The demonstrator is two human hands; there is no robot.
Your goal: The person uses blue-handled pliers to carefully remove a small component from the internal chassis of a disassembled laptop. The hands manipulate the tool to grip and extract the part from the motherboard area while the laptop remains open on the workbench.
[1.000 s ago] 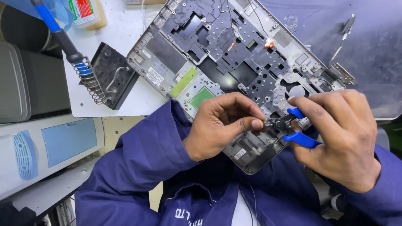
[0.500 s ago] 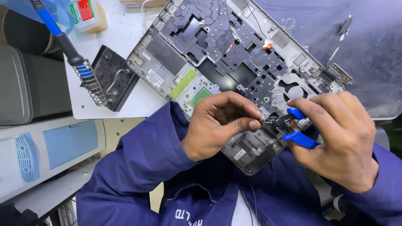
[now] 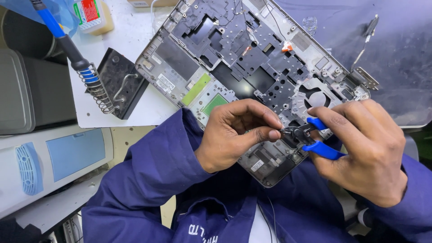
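An opened laptop base (image 3: 234, 67), stripped to its grey frame and dark inner plate, lies tilted across the white worktop (image 3: 135, 40), its near corner hanging over the edge toward the person's lap. Both hands meet at that near corner. The left hand (image 3: 234, 132) is curled over the frame's lower edge, thumb and forefinger pinched together on something too small to make out, right at the tip of the pliers. The right hand (image 3: 364, 153) is closed around the blue-handled pliers (image 3: 310, 137), fingers wrapped over the handles, with the dark nose pointing left into the left fingertips; the jaws look nearly shut, though what they bite on cannot be told. So the tool sits between the two hands, just above the base's near corner and touching or nearly touching the left forefinger. Just above the hands, a round fan opening (image 3: 317, 99) shows in the base. Well to the left, a soldering iron (image 3: 67, 42) with a blue grip rests in its coiled stand (image 3: 105, 90) on the worktop. A pale bottle with a red and green label (image 3: 92, 15) stands at the far edge. Dark blue sleeves (image 3: 157, 171) fill the foreground.
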